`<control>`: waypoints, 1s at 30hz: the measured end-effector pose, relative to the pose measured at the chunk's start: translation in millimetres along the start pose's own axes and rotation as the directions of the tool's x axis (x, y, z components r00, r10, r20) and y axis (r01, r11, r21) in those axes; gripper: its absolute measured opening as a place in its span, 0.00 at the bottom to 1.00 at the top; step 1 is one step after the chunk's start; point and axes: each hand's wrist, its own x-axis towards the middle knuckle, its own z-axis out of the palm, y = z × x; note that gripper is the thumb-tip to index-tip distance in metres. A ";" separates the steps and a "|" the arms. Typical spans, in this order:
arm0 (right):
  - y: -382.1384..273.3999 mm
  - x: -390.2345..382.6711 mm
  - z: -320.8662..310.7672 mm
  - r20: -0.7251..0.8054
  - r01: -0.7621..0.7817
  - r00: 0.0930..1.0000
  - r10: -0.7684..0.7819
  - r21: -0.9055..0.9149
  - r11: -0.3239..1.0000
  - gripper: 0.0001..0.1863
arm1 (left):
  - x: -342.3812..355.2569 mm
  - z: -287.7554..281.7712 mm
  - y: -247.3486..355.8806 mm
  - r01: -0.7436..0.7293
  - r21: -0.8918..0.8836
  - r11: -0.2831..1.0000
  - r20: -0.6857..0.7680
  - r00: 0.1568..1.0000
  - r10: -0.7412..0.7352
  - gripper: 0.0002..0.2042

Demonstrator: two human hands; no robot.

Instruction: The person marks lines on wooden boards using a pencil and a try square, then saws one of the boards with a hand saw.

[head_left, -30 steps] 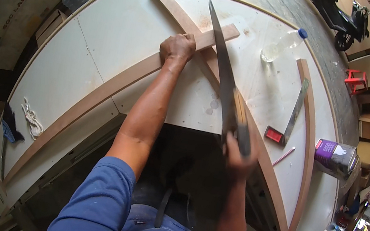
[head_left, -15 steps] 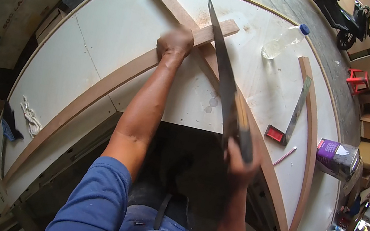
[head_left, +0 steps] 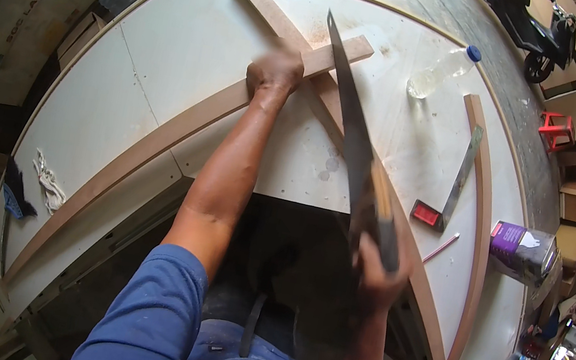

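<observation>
My left hand (head_left: 276, 70) is closed around a long wooden strip (head_left: 182, 123), close to its far end, pressing it down on the white worktop (head_left: 120, 81). Under that end passes a second wooden strip (head_left: 268, 11), crossing it at an angle. My right hand (head_left: 381, 272) grips the handle of a handsaw (head_left: 354, 118), nearer to my body. The saw's dark blade points away from me and lies across the upper strip's end, right of my left hand. Motion blurs the handle a little, and the cut itself is too small to make out.
On the worktop's right are a clear bottle (head_left: 437, 75) with a blue cap, a try square (head_left: 447, 196), a pencil (head_left: 442, 247), another wooden strip (head_left: 481, 214) and a purple-and-silver can (head_left: 521, 248). White cord (head_left: 48, 182) lies left. A motorbike (head_left: 537, 31) stands beyond.
The right hand and saw have drawn back slightly toward my body. My left hand keeps its hold on the strip, and the view has shifted a little.
</observation>
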 end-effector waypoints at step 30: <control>-17.0 -3.1 -6.0 -0.043 -0.054 0.997 0.057 0.067 0.996 0.26 | 3.9 1.9 0.9 -0.007 -0.023 1.000 0.001 1.000 0.008 0.32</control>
